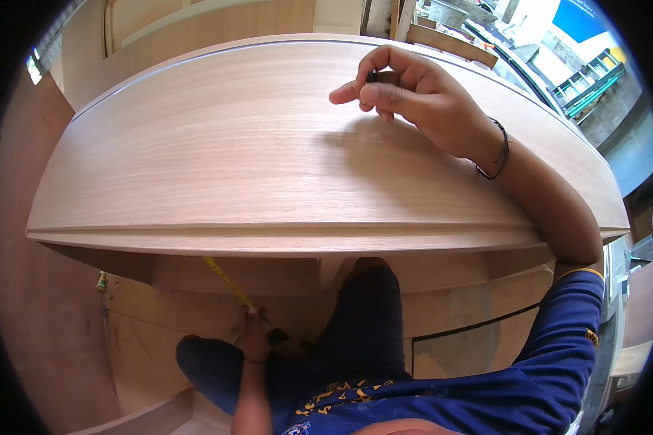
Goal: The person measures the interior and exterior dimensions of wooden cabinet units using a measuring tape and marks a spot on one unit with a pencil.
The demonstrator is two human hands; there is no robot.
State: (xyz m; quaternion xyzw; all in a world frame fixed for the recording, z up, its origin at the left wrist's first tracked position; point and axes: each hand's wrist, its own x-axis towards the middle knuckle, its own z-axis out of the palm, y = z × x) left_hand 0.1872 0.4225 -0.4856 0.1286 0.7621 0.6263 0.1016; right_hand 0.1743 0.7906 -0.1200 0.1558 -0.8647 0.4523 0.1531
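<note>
Low at the centre left, my left hand point(251, 322) is closed around a tape measure, in the shade below the wooden top. The yellow tape blade point(228, 282) runs up from it to the underside of the front edge. Over the pale wood-grain top point(196, 145), my right hand point(406, 90) is raised with bent fingers, its thumb and fingers closed on a small thing. Only a black end point(372, 75) of that thing shows; its kind is hidden. Faint scribbled marks point(334, 141) lie on the wood just below this hand.
Under the top, a vertical divider point(331, 274) splits the open front of the cabinet near my knees. A brown wood panel point(43, 290) stands on the left. A small bottle point(101, 281) is beside it. At the far right are a ladder point(588, 76) and a blue sign point(579, 19).
</note>
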